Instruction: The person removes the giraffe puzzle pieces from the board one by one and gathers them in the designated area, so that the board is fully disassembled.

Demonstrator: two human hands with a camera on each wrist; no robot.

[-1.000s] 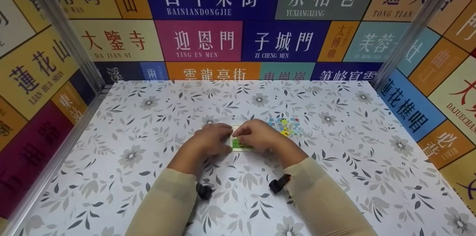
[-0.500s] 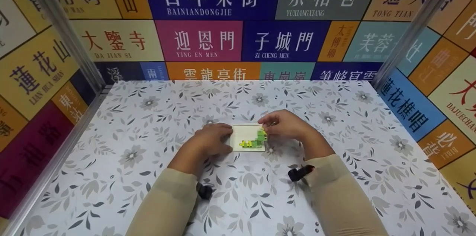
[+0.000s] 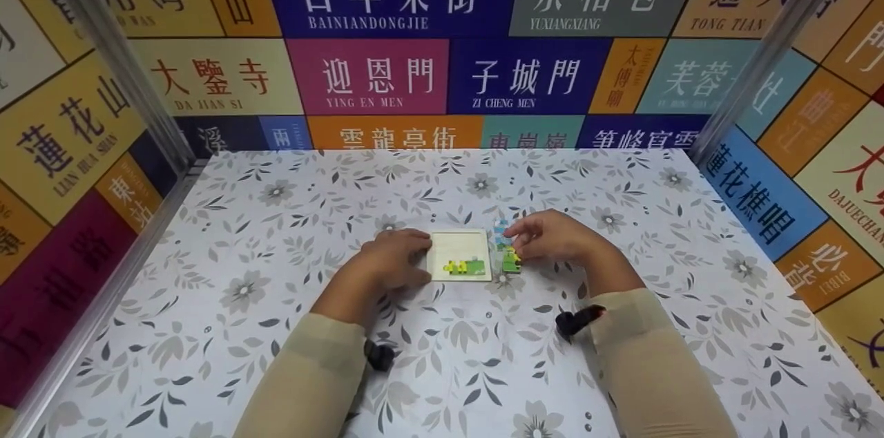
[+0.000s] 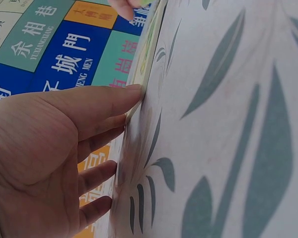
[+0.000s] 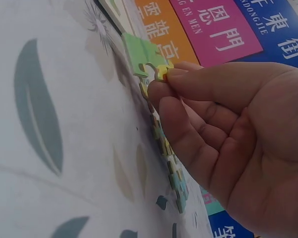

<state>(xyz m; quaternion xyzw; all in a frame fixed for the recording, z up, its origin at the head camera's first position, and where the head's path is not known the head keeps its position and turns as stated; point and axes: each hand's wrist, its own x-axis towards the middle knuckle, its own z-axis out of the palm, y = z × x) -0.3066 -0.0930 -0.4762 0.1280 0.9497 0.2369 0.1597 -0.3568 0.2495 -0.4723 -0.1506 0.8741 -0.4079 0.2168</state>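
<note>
A square cream puzzle tray (image 3: 458,244) lies on the table, with joined green and yellow jigsaw pieces (image 3: 466,267) along its near side. My left hand (image 3: 395,258) rests at the tray's left edge, thumb toward the near corner and fingers toward the far one; in the left wrist view its fairly straight thumb touches the rim. Just right of the tray, my right hand (image 3: 556,237) pinches a green jigsaw piece (image 5: 139,53) by its yellow part between thumb and index finger. Light blue loose pieces (image 3: 501,231) lie beside that hand, partly hidden by it.
A white tablecloth (image 3: 290,217) with grey leaves and flowers covers the table. Panels with large characters (image 3: 380,75) stand along the back and both sides, with metal posts (image 3: 148,79) at the corners. Each wrist wears a black camera (image 3: 380,355).
My right hand has moved right, out of the tray to beside it, bringing a green piece along. Only the joined near-side pieces remain in the tray. The left hand stays put.
</note>
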